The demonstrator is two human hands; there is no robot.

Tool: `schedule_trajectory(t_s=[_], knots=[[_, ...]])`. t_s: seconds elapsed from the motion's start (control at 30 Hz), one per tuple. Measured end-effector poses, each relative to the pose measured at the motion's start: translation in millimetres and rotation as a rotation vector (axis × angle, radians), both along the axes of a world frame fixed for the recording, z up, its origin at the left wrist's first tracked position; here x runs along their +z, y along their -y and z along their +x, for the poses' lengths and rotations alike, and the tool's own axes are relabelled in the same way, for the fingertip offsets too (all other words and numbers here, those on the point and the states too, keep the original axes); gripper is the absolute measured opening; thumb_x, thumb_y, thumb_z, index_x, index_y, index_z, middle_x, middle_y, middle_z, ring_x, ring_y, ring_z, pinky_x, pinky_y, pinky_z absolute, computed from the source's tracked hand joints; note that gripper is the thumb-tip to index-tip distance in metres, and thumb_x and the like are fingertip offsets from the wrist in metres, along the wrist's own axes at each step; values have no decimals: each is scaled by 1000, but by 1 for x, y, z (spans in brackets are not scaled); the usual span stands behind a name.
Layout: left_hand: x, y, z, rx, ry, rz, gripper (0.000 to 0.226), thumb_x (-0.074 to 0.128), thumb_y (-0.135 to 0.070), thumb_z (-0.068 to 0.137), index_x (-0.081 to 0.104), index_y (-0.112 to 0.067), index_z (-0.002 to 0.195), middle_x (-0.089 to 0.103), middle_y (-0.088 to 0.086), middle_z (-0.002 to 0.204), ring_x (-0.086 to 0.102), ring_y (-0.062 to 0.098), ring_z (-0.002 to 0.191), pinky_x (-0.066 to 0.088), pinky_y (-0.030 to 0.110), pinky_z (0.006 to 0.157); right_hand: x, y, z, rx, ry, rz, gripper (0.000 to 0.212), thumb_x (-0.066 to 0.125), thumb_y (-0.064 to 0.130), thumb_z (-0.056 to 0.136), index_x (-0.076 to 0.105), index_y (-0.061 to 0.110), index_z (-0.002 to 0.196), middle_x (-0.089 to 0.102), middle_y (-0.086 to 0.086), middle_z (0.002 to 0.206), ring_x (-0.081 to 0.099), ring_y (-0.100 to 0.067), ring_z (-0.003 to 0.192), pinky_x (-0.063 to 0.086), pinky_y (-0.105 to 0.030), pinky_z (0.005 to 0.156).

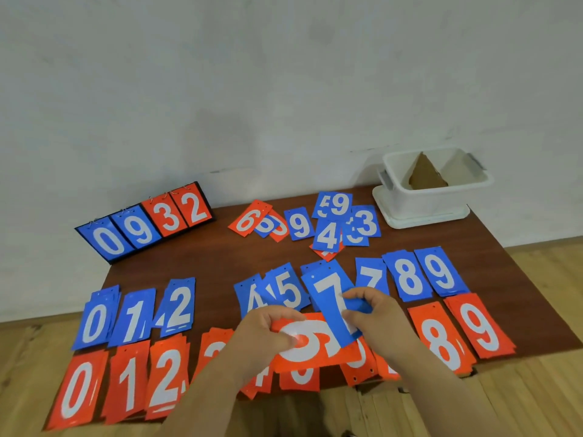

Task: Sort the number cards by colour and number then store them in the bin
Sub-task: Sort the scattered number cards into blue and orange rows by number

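Thin blue plastic-looking number cards (409,278) and orange-red ones (441,339), smooth with slight sheen, white digits matt. Dark reddish-brown wood-grain tabletop (220,257), smooth, low gloss. White plastic bin (432,197), smooth, with a brown cardboard divider (426,175), matt. Light wooden plank floor (536,389), visible grain. Pale wall (252,89), matt, patchy.

Bare table (220,272) lies between loose cards (303,222) and sorted rows (419,279).

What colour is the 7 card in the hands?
Blue with a white 7, seen in the head view.
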State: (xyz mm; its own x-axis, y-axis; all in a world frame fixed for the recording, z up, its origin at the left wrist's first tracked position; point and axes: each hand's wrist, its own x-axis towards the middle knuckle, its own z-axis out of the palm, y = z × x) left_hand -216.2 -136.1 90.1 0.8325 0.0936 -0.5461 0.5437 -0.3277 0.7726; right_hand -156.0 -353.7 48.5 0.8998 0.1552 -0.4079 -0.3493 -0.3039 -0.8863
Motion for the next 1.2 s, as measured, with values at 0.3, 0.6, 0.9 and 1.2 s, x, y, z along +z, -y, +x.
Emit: schedule_trajectory(t_s=[0.3, 0.6, 0.9, 1.2], knots=[[-19, -62, 8, -250, 7, 44, 31, 77, -17, 88, 78, -43, 103, 72, -8, 112, 69, 17, 82, 61, 34, 79, -13, -54, -2, -211, 52, -47, 19, 66, 12, 96, 66, 30, 103, 65, 8, 112, 70, -22, 83, 56, -31, 54], [-60, -59, 28, 71, 63, 27, 47, 57, 2, 94, 73, -34, 119, 69, 0, 122, 73, 17, 85, 58, 21, 61, -42, 12, 21, -399, 14, -247, 30, 51, -1, 97, 66, 19, 113, 65, -3, 90, 49, -20, 55, 39, -23, 39], [-114, 38, 37, 16, 24, 75, 50, 68, 4, 84, 66, -37, 112, 65, -15, 116, 62, 0, 91, 58, 20, 75, -68, 58, 89, -133, 10, -401, 38, 60, 1, 94, 60, 26, 122, 52, 17, 92, 62, -15, 73, 61, -38, 65], [-162, 105, 20, 84, -68, 147, 45, 68, -16, 94, 54, -43, 127, 54, -26, 104, 56, -9, 81, 44, 3, 60, -114, 66, 134, 74, 40, -432, 49, 56, 2, 92, 50, 34, 129, 59, 0, 102, 66, -26, 72, 59, -40, 56]])
